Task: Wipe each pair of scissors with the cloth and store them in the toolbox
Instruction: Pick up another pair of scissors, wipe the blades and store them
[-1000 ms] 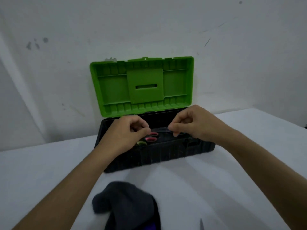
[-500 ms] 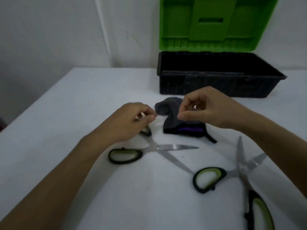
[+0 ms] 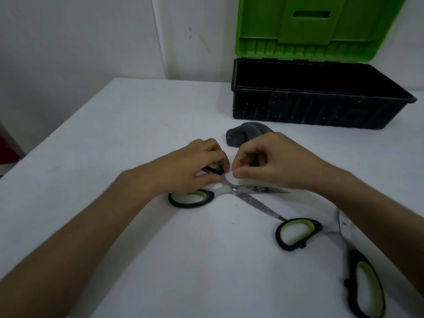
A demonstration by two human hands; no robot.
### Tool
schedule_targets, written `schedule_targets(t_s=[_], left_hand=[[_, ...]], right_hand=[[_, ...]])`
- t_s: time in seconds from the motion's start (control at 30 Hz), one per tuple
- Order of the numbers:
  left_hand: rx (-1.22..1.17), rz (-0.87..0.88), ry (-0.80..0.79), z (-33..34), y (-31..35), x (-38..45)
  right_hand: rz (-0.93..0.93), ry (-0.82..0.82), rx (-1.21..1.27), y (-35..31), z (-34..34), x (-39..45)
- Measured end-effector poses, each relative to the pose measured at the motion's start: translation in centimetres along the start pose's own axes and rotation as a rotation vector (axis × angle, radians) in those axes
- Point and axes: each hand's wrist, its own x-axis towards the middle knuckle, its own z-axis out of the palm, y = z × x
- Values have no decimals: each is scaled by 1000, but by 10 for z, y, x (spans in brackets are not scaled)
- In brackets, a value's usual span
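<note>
Green-handled scissors [image 3: 229,191] lie open on the desk [image 3: 114,134]; one handle is pinched by the left hand [image 3: 197,166]; the right hand [image 3: 270,164] is curled, holding nothing seen; the cloth [image 3: 243,134] should be picked up next, blades wiped gently.

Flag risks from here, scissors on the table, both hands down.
1. Near scissors lie blades spread; the left hand grips one handle, the right hand hovers close to the edges: cut risk.
2. The second scissors lie open under the right forearm; they could be snagged.
</note>
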Motion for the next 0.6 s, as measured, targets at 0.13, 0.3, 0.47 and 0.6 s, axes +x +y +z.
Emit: schedule_targets(t_s=[0.13,0.3,0.47,0.6], left_hand=[[32,20,-14,-4,-2,-10],[-35,-116,-96,-26,0,-31],[-50,-202,-141,-42,-3,-43],[33,-235,-129,-51,-5,-45]], right_hand=[[-28,85,-33,-4,-11,6],[59,120,-53,3,-34,27],[335,42,-185,29,-34,47],[443,-39,-364,33,-24,54]])
